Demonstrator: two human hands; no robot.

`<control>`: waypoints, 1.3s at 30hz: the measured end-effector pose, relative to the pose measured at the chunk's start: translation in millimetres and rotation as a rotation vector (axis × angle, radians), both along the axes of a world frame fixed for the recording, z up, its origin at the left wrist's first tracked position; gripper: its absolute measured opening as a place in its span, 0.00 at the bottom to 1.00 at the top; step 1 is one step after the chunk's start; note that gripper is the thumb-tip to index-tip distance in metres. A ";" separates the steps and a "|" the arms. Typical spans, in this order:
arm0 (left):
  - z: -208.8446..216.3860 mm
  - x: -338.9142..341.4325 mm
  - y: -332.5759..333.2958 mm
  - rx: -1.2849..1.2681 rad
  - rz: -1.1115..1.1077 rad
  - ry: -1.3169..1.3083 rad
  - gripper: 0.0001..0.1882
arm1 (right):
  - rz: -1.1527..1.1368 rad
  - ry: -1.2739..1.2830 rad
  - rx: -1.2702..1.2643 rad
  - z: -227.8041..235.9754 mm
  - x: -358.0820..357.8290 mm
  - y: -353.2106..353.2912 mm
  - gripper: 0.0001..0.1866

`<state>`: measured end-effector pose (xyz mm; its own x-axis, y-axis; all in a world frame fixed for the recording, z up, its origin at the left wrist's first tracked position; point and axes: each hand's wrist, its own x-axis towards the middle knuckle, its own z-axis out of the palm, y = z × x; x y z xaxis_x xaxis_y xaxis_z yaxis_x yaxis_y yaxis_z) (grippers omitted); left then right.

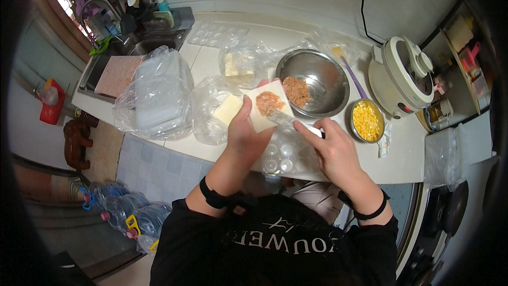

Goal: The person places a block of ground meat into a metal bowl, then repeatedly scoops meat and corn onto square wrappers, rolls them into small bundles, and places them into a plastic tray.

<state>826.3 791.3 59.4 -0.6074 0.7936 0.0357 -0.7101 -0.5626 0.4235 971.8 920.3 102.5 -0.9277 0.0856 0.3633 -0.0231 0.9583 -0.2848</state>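
A square pale wrapper [257, 122] lies across my left hand [243, 130], whose fingers and thumb support it. On the wrapper sits a patch of pinkish minced filling [268, 104]. My right hand [337, 148] grips a small spreading knife [282, 117] by its light handle, with the blade against the filling's near edge. Just beyond, a steel mixing bowl [332, 82] has more mince [296, 92] on its left side. More square wrappers [228, 109] lie left of my left hand in a clear plastic bag. Under my hands is a clear tray with round hollows [286, 153].
At the right, a small bowl of yellow corn [367, 122] stands before a cream electric cooker [400, 77]. A purple-handled utensil [353, 77] leans there. Bagged white containers [161, 98] and a sink [145, 46] occupy the left. Large water bottles [127, 212] stand on the floor.
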 end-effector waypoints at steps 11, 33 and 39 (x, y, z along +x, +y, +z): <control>0.1 -5.3 -5.5 -0.120 0.101 -0.224 0.26 | 0.068 0.030 -0.116 -9.5 5.9 18.6 0.26; -25.3 -39.3 1.1 -0.156 0.201 -0.367 0.27 | -0.233 -0.247 -0.021 -70.8 -83.8 99.8 0.17; -29.4 -42.1 2.0 -0.187 0.192 -0.310 0.27 | -0.202 -0.287 -0.077 -73.1 -86.3 99.8 0.18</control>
